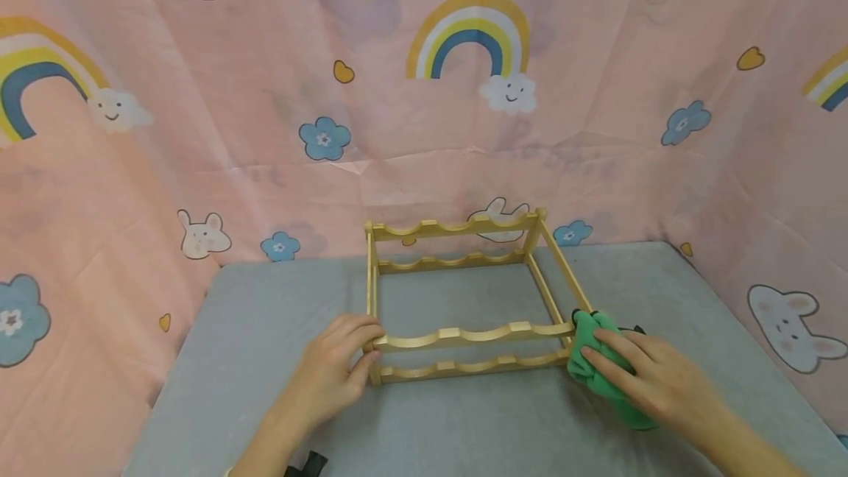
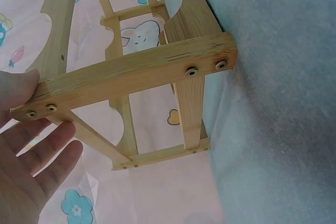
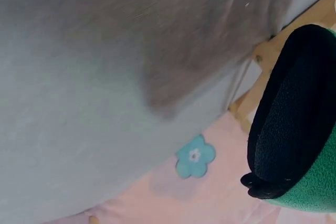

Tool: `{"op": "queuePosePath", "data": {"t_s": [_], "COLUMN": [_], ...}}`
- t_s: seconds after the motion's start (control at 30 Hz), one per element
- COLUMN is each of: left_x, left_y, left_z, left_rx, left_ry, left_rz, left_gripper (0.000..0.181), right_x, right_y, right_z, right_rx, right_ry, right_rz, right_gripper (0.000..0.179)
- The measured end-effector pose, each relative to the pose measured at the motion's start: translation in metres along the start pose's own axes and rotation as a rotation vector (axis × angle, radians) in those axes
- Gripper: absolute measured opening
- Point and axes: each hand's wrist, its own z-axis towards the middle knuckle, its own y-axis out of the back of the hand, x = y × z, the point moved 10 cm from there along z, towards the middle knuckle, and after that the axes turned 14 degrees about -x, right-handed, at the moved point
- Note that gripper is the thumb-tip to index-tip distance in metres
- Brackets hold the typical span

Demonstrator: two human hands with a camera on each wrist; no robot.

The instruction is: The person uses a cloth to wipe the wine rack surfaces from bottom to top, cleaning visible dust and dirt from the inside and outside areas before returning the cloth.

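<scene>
A light wooden rack (image 1: 450, 338) with scalloped rails stands on the grey-covered table. At its front left corner, my left hand (image 1: 334, 359) pinches the top of the upright between thumb and fingers. In the left wrist view, the thumb (image 2: 20, 88) lies over the end of the screwed wooden post (image 2: 131, 67), with the fingers spread below. My right hand (image 1: 652, 374) holds a bunched green cloth (image 1: 596, 355) against the front right corner, covering that corner. The cloth's black-edged part (image 3: 294, 108) fills the right side of the right wrist view, where the hand is hidden.
A pink curtain (image 1: 411, 124) printed with rainbows, flowers and rabbits hangs behind and beside the table (image 1: 278, 300). A small black object (image 1: 307, 464) shows at the bottom edge, close to the left forearm.
</scene>
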Motion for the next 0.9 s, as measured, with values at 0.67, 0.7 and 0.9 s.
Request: {"op": "queuePosePath", "data": {"t_s": [0.67, 0.7, 0.9], "left_x": [-0.002, -0.002, -0.001], "left_y": [0.001, 0.001, 0.002], "left_z": [0.003, 0.003, 0.003], "left_rx": [-0.001, -0.001, -0.004], "left_ry": [0.003, 0.002, -0.002], "left_rz": [-0.01, -0.009, -0.008], "left_gripper": [0.032, 0.032, 0.032], "right_x": [0.026, 0.027, 0.037], "right_y": [-0.041, -0.042, -0.052], "right_z": [0.042, 0.044, 0.055], "right_rx": [-0.038, -0.041, -0.069], "right_ry": [0.043, 0.048, 0.084], "right_rz": [0.067, 0.072, 0.107], "right_gripper": [0.044, 0.043, 0.038]}}
